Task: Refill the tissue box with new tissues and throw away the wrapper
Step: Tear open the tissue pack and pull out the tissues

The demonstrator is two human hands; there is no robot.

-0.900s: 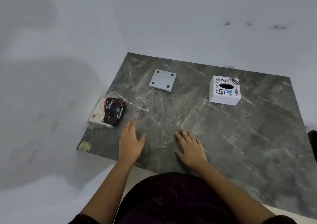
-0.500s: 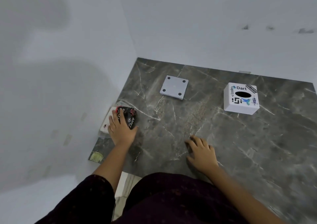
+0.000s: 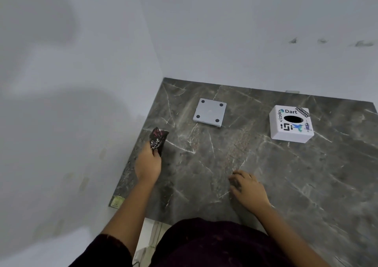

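My left hand [image 3: 148, 162] grips a black tissue pack [image 3: 158, 140] with white lettering, held tilted on end at the left side of the dark marble table [image 3: 306, 174]. My right hand [image 3: 247, 189] rests on the table with curled fingers and holds nothing. A white tissue box cover [image 3: 290, 124] with stickers and an oval slot stands at the far right. Its flat white base plate [image 3: 210, 112] with dark round feet lies apart, far centre.
White walls meet at a corner behind and left of the table. A small yellowish sticker [image 3: 117, 201] marks the table's near left corner. My dark-clothed body is at the near edge.
My left hand reached left onto the tissue pack, closed on it and lifted it up on end. My right hand stayed in place on the table, fingers curling slightly.
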